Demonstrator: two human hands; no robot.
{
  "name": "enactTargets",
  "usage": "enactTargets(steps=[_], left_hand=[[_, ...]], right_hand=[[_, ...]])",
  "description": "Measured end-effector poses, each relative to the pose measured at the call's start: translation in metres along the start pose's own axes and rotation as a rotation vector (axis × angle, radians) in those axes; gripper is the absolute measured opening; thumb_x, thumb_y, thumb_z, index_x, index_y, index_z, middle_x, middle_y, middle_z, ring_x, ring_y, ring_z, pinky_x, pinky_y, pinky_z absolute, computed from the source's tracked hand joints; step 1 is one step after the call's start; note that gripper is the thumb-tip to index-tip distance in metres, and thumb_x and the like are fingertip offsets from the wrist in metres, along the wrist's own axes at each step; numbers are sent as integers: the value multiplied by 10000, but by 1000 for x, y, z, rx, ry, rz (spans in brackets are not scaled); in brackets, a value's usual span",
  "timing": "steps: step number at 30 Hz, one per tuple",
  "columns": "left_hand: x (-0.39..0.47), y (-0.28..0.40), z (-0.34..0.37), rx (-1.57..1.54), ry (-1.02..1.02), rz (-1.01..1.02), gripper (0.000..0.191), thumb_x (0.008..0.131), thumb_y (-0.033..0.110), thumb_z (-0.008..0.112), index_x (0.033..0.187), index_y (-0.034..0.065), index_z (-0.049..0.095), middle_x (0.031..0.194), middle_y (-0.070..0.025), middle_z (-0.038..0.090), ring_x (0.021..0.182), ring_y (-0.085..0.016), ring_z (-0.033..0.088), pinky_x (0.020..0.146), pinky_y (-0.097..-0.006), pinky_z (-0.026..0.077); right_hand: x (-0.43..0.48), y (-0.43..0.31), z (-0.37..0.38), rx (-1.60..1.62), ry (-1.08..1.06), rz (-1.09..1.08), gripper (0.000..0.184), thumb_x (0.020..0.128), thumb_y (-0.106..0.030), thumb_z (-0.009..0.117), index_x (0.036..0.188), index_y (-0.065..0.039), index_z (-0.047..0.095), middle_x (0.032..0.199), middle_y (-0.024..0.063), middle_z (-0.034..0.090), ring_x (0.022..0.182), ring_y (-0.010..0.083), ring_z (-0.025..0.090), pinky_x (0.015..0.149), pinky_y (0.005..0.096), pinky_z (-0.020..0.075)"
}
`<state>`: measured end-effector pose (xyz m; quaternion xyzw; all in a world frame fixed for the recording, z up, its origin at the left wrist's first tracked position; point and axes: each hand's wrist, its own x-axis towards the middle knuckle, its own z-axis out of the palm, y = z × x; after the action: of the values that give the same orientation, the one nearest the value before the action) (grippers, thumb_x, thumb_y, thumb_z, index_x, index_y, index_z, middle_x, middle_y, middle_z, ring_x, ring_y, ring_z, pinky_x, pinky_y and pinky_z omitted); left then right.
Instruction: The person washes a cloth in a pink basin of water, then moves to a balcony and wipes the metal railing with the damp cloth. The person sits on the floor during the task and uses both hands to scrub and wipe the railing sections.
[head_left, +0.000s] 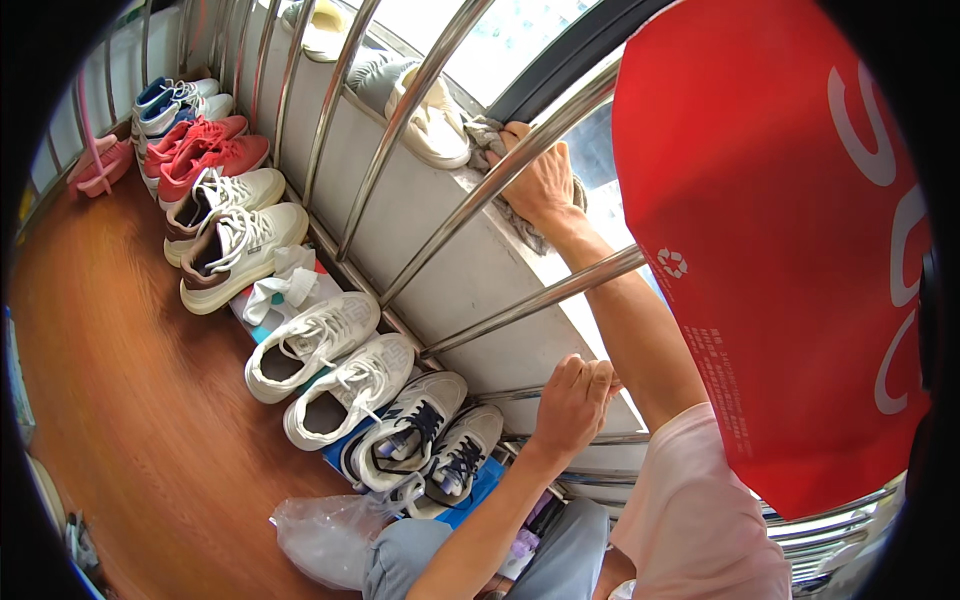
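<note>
My right hand (541, 174) reaches past the metal bars and presses a crumpled grey cloth (487, 139) on the window ledge, beside a cream shoe (431, 124). The cloth also shows below and to the right of the hand. My left hand (576, 397) is closed around a metal bar (517, 393) lower down; its fingertips are partly hidden. A grey shoe (375, 75) and another cream shoe (326, 30) stand farther along the ledge.
Pairs of shoes line the foot of the bars: white sneakers (349, 397), cream ones (244, 247) and red ones (214, 154). White socks (281, 292) lie between pairs. A clear plastic bag (326, 536) rests on the wooden floor (135, 360). A red bag (750, 247) hangs at right.
</note>
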<state>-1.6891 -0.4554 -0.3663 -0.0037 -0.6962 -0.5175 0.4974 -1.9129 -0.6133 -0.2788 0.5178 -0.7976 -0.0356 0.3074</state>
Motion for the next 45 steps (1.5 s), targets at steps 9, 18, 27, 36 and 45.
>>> enactTargets(steps=[9, 18, 27, 36, 45], left_hand=[[3, -2, -5, 77, 16, 70, 267, 853, 118, 755, 1051, 25, 602, 826, -88, 590, 820, -295, 551, 886, -419, 502], [4, 8, -8, 65, 22, 22, 148, 846, 95, 732, 946, 61, 628, 842, -70, 637, 824, -290, 576, 806, -411, 501], [6, 27, -10, 84, 19, -104, 92, 862, 87, 748, 906, 45, 679, 845, -62, 709, 849, -284, 614, 821, -426, 519], [0, 25, -4, 122, -21, -149, 134, 887, 104, 737, 992, 38, 688, 897, -86, 732, 885, -310, 636, 828, -435, 521], [3, 22, -4, 216, -130, -123, 153, 935, 102, 690, 1072, 32, 690, 1008, -136, 721, 985, -339, 651, 851, -460, 541]], right_hand=[[-1, -17, -14, 74, -253, 242, 403, 951, -386, 609, 1138, -36, 683, 1215, 110, 642, 1183, 322, 534, 919, 494, 411], [-53, 6, -25, -44, -262, 265, 445, 986, -351, 576, 1262, -34, 723, 1393, 51, 613, 1299, 305, 520, 1025, 488, 428], [-102, -6, -89, -187, -648, 398, 523, 1042, -413, 490, 1386, -40, 619, 1413, 179, 594, 1302, 330, 578, 1078, 457, 491], [-141, -19, -110, -72, -413, 347, 457, 984, -305, 514, 1323, -10, 595, 1367, 228, 571, 1286, 342, 551, 1068, 477, 451], [-171, -50, -141, 30, -432, 520, 303, 903, -128, 615, 1159, 33, 643, 1144, 195, 663, 1080, 323, 651, 886, 443, 543]])
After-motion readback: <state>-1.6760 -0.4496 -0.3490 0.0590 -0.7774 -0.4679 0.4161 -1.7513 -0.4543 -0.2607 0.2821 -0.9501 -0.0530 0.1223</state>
